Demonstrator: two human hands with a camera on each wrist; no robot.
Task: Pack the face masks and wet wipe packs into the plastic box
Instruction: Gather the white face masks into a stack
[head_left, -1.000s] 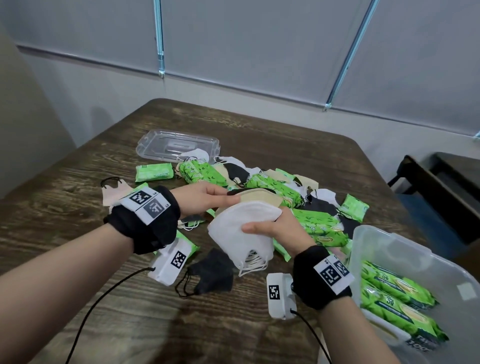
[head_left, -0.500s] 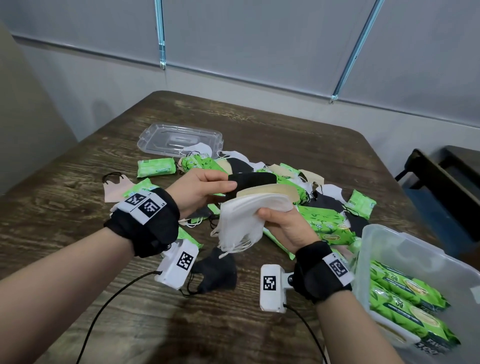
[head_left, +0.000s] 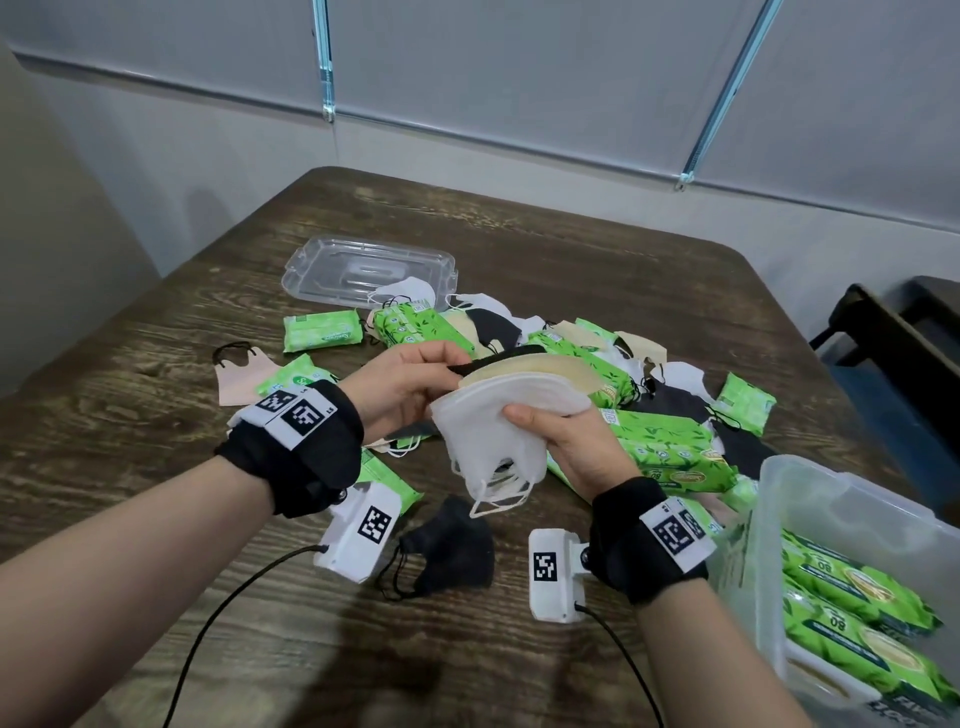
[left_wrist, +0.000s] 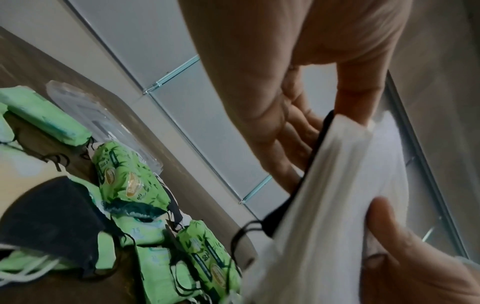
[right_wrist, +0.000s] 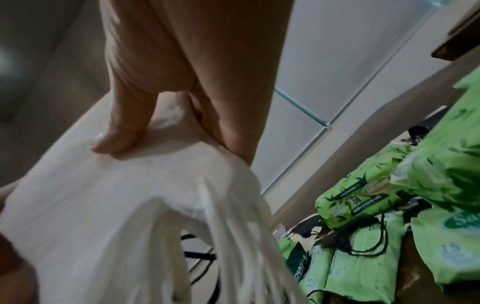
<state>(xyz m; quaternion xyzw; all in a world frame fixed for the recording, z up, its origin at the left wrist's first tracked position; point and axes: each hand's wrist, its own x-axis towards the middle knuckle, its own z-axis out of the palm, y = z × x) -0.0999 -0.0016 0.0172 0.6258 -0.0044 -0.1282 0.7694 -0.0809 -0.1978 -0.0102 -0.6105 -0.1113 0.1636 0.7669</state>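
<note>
Masks, a stacked bundle of white, beige and black, pinched between left hand and right hand; plastic box right of them.

A dark wood-grain bench with rounded corners fills the middle of the head view. Behind its far edge runs a pale wall, and above that hang grey roller blinds with light metal seams between the panels. Off the bench's right side stands a dark wooden chair, and below the chair shows a patch of blue floor.
</note>
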